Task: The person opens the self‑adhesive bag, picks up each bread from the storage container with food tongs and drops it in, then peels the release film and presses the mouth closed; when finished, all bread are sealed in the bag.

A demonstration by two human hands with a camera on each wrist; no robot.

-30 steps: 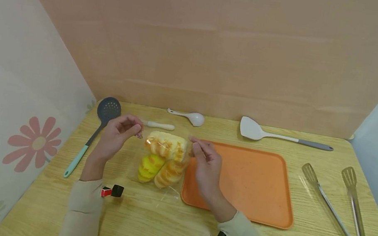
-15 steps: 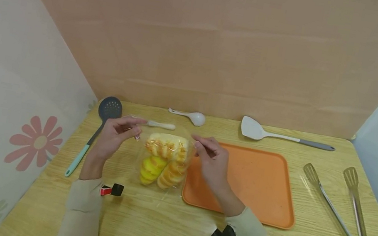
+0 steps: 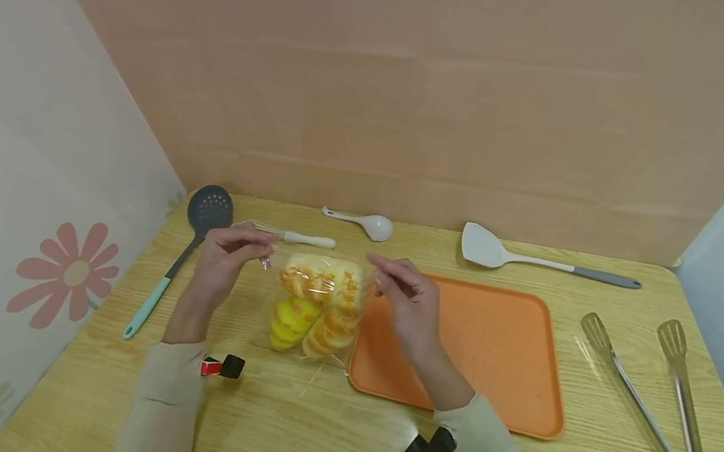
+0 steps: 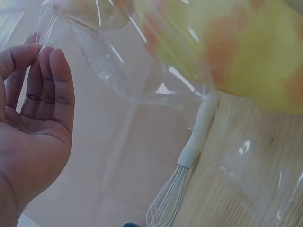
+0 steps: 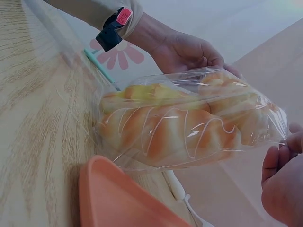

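A clear plastic bag (image 5: 184, 118) is stretched between both hands above the table. Three bread pieces are inside it: a loaf (image 3: 321, 277) across the top, a yellow bun (image 3: 292, 323) at lower left and a golden-brown roll (image 3: 332, 331) at lower right. With thumb and fingers my left hand (image 3: 226, 263) pinches the bag's upper left corner; the left wrist view shows the thin film between the fingertips (image 4: 42, 49). My right hand (image 3: 411, 307) pinches the upper right corner, over the tray's left edge.
An orange tray (image 3: 464, 349) lies right of the bag. Behind are a whisk (image 3: 309, 239), a white spoon (image 3: 372, 226) and a white spatula (image 3: 485, 246). A skimmer (image 3: 210, 211) lies on the left, metal tongs (image 3: 685, 412) on the right. Walls close the back and sides.
Both hands keep their pinch on the bag. My right hand has shifted slightly right, my left a little right too. The bag's top edge is drawn wider and the whisk's wires show more.
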